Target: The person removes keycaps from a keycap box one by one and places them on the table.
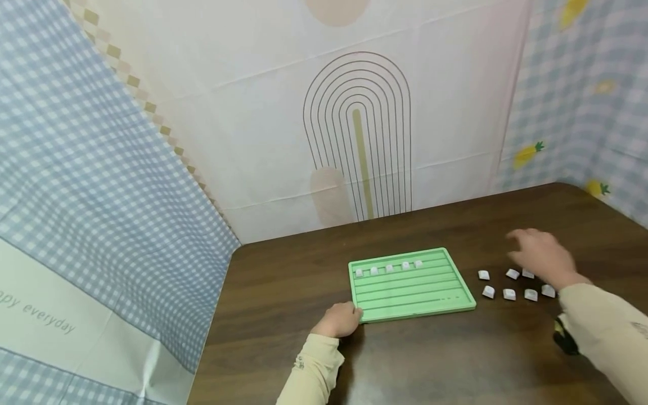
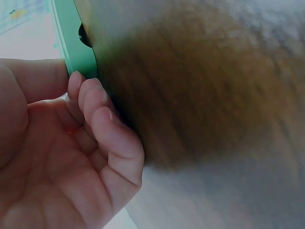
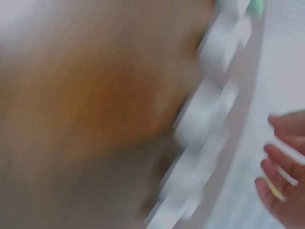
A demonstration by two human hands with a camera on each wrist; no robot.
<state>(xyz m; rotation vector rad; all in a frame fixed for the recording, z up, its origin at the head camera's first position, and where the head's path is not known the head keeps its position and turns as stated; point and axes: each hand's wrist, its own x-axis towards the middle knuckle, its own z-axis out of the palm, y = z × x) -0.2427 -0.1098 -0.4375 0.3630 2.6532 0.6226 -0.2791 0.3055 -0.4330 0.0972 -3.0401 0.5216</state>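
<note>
A green ridged tray [image 1: 400, 293] lies on the table, with several white keycaps [image 1: 389, 269] in a row along its far groove. My left hand [image 1: 338, 320] grips the tray's near left corner. In the left wrist view the thumb and curled fingertips meet at the green edge [image 2: 71, 43]. Over on the right, my right hand [image 1: 544, 256] hovers above loose white keycaps [image 1: 509, 294], fingers spread and holding nothing. It partly covers the keycaps at the far right. The right wrist view is blurred, with white keycaps [image 3: 207, 112] beside the hand.
The dark wooden table [image 1: 283, 281] ends at a patterned cloth backdrop [image 1: 263, 140]. A checked cloth [image 1: 91, 169] hangs along the left side. The loose keycaps lie to the right of the tray in two uneven rows.
</note>
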